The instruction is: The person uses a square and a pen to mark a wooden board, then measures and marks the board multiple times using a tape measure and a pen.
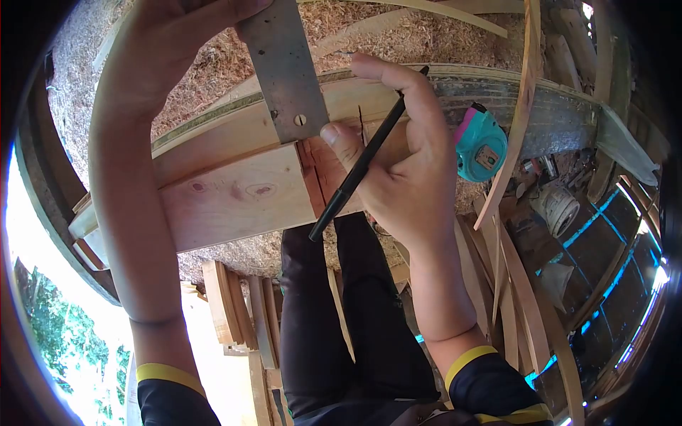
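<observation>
My left hand (192, 28) holds the upper part of a flat metal blade (288, 78), its fingers at the blade's top edge. The blade's lower end, with a round hole, rests on a pale wooden board (234, 195) by a reddish joint strip (312, 177). My right hand (405, 142) has a black pen (355, 177) lying between thumb and fingers, slanting down to the left. The right thumb touches or nearly touches the blade's lower corner. A dark line marks the wood between thumb and forefinger. Right of that hand is a turquoise tape measure (483, 145).
A long curved wooden edge (561, 92) runs across behind the hands. Wood shavings (376, 35) cover the ground beyond. A thin wooden strip (522, 106) slants down at the right. Stacked timber (231, 305) lies below, and a white bucket (558, 209) stands at the right.
</observation>
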A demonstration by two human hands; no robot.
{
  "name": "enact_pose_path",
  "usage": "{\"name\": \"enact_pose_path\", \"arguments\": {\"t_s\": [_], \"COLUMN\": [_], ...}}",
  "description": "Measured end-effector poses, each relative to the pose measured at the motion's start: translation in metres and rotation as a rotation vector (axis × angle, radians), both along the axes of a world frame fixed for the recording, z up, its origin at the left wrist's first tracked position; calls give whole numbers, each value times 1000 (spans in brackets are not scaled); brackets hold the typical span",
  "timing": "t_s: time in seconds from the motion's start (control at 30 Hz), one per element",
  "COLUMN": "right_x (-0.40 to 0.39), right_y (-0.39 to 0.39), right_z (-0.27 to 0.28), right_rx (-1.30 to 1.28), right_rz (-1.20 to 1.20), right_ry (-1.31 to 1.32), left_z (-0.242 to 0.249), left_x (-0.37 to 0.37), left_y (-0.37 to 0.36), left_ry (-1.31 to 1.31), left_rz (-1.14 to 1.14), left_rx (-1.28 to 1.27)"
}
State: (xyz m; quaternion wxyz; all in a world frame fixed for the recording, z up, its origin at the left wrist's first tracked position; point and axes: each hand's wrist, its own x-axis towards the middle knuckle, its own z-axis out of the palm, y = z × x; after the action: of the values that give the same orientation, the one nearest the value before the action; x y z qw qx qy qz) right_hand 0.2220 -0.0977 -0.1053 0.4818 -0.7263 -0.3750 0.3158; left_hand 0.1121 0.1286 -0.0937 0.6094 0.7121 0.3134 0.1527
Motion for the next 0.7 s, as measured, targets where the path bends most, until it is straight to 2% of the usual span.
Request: {"name": "enact_pose_path", "arguments": {"t_s": [0.33, 0.4, 0.43, 0.5, 0.6, 0.7], "right_x": [2, 2, 1, 1, 0, 1], "right_y": [-1, -1, -1, -1, 0, 0], "right_z": [0, 1, 2, 2, 1, 0], "right_rx": [17, 9, -3, -14, 5, 29], "right_rz": [23, 17, 11, 7, -2, -3], "right_ry": [21, 40, 43, 46, 66, 67], "left_z": [0, 0, 0, 0, -3, -2], "left_x": [0, 4, 3, 1, 0, -1], "left_y": [0, -8, -6, 0, -2, 3], "left_ry": [-34, -13, -15, -51, -57, -34], "left_rz": [18, 38, 37, 23, -15, 1], "left_rx": [-116, 41, 42, -85, -7, -74]}}
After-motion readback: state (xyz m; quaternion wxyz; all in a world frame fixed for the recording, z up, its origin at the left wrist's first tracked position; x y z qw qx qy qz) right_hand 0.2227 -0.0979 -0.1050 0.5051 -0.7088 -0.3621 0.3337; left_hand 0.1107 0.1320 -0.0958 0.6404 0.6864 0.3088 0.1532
